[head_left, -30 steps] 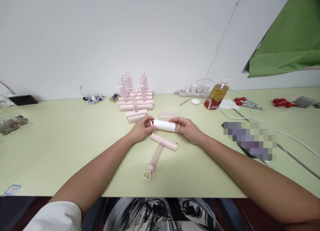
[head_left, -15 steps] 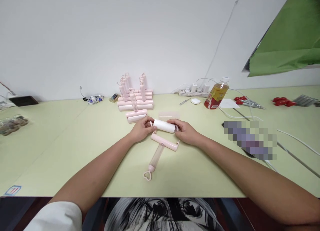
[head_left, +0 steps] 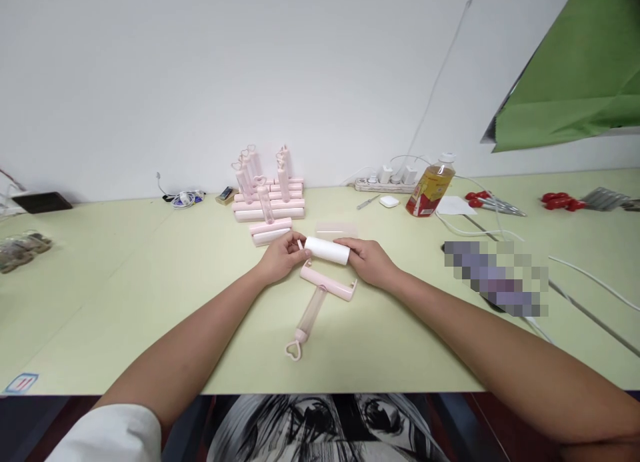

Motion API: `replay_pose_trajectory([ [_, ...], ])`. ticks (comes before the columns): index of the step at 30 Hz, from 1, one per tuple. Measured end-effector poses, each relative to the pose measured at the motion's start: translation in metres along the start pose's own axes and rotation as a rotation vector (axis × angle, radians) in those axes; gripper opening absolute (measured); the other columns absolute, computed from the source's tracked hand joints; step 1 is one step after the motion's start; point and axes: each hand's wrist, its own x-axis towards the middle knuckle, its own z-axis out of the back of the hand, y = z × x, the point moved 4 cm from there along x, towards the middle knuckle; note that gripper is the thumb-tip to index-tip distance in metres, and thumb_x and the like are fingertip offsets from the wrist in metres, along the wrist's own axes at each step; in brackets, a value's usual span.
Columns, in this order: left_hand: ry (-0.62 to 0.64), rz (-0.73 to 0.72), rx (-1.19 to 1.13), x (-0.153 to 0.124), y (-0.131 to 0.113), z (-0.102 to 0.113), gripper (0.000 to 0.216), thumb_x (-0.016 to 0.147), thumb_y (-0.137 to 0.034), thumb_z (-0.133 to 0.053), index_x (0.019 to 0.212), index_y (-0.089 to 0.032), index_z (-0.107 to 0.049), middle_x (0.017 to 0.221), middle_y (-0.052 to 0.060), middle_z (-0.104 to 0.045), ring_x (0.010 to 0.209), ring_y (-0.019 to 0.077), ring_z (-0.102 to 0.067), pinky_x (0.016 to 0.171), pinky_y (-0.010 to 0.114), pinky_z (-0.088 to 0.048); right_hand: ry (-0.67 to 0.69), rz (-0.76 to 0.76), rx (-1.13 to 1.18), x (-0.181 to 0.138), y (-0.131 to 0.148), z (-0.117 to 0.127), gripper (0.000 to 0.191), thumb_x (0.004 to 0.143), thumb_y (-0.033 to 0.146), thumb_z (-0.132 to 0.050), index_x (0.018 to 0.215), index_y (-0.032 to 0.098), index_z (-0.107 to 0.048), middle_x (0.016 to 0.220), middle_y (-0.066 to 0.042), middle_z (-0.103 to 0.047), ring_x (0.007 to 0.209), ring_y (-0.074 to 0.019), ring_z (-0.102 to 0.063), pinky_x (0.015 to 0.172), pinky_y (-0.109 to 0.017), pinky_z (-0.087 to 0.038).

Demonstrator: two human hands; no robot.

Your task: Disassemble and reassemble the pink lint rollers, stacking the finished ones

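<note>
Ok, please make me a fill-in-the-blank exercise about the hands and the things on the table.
1. The left hand and the right hand hold the two ends of a ____ roll.
2. Nearer the person, on the table, lies a pink roller frame whose handle ends in a ____ shape.
3. The bottle stands to the ____ of the stack of pink rollers.
Missing words: white; heart; right.

We look through the camera worn on our head, facing forward and down across the table [head_left: 125,302]. Our left hand [head_left: 281,257] and right hand [head_left: 369,262] sit mid-frame at arm's reach, and the wall [head_left: 200,82] rises well beyond them.
</note>
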Motion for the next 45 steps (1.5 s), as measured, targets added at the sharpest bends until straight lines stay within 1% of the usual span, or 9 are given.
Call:
replay_pose_trajectory([
  [12,-0.064,-0.026,0.082,-0.001,-0.003,-0.002,0.039,0.079,-0.049,-0.066,0.092,-0.020,-0.042,0.108,0.008,-0.067,0.093,0.0167,-0.062,0.081,0.032,-0.046,-0.649,-0.252,0.464,0.003,-0.010,0.069,0.028,0.075,0.026,-0.057,0.093,0.013,-0.073,0.062,0.002,-0.060,0.038,-0.0093,-0.051,0.032,-0.021,-0.038],
  [20,-0.105,0.023,0.201,-0.002,0.001,-0.002,0.034,0.077,-0.043,-0.068,0.088,-0.021,-0.045,0.101,0.005,-0.070,0.081,0.0176,-0.065,0.074,0.032,-0.048,-0.509,-0.530,0.437,0.008,-0.029,0.069,0.012,0.074,0.023,-0.060,0.074,0.013,-0.067,0.045,0.004,-0.050,0.031,-0.0090,-0.043,0.025,-0.019,-0.030],
  [27,-0.078,-0.001,0.308,-0.001,0.001,-0.002,0.036,0.079,-0.048,-0.064,0.099,-0.019,-0.059,0.084,0.003,-0.068,0.079,0.0196,-0.064,0.072,0.032,-0.048,-0.543,-0.547,0.477,0.008,-0.026,0.066,0.019,0.082,0.032,-0.058,0.083,0.014,-0.065,0.073,-0.003,-0.063,0.039,-0.0108,-0.054,0.028,-0.021,-0.036],
  [31,-0.076,-0.013,0.326,0.000,-0.001,-0.003,0.035,0.080,-0.048,-0.063,0.099,-0.019,-0.062,0.095,0.005,-0.069,0.087,0.0203,-0.064,0.079,0.033,-0.048,-0.578,-0.475,0.382,0.007,-0.028,0.071,0.020,0.082,0.033,-0.058,0.085,0.015,-0.066,0.066,0.000,-0.060,0.042,-0.0112,-0.053,0.031,-0.020,-0.034],
  [35,-0.175,-0.071,0.426,-0.003,-0.012,0.001,0.036,0.092,-0.049,-0.043,0.086,-0.019,-0.061,0.078,0.001,-0.064,0.075,0.0171,-0.059,0.072,0.030,-0.044,-0.757,-0.186,0.227,-0.003,-0.011,0.085,0.022,0.082,0.033,-0.056,0.092,0.016,-0.067,0.071,-0.001,-0.063,0.050,-0.0108,-0.052,0.042,-0.021,-0.038],
  [37,-0.260,-0.068,0.544,-0.006,-0.019,0.004,0.039,0.093,-0.049,-0.039,0.077,-0.019,-0.058,0.071,0.000,-0.060,0.070,0.0162,-0.055,0.066,0.029,-0.040,-0.669,-0.090,0.136,-0.006,0.003,0.083,0.022,0.083,0.032,-0.055,0.091,0.016,-0.068,0.071,-0.002,-0.064,0.055,-0.0125,-0.054,0.049,-0.023,-0.041],
  [39,-0.278,-0.042,0.633,-0.008,-0.023,0.005,0.042,0.094,-0.050,-0.037,0.072,-0.019,-0.054,0.066,0.000,-0.057,0.066,0.0160,-0.052,0.062,0.029,-0.037,-0.399,-0.111,0.019,-0.007,0.011,0.071,0.021,0.083,0.031,-0.055,0.088,0.017,-0.070,0.070,-0.002,-0.066,0.060,-0.0149,-0.058,0.055,-0.026,-0.043],
  [42,-0.209,-0.034,0.664,-0.008,-0.021,0.002,0.049,0.096,-0.053,-0.031,0.072,-0.019,-0.056,0.069,0.002,-0.060,0.069,0.0181,-0.056,0.065,0.030,-0.039,-0.010,-0.198,-0.180,-0.010,0.013,0.045,0.023,0.084,0.026,-0.051,0.090,0.019,-0.072,0.080,-0.003,-0.072,0.073,-0.0192,-0.064,0.065,-0.028,-0.045],
  [45,-0.107,-0.061,0.600,-0.008,-0.018,-0.004,0.055,0.096,-0.056,-0.028,0.081,-0.019,-0.065,0.083,0.005,-0.069,0.082,0.0216,-0.062,0.075,0.032,-0.044,0.132,-0.235,-0.229,-0.010,0.006,0.026,0.029,0.087,0.022,-0.046,0.101,0.019,-0.071,0.096,-0.006,-0.074,0.088,-0.0219,-0.065,0.075,-0.030,-0.047],
])
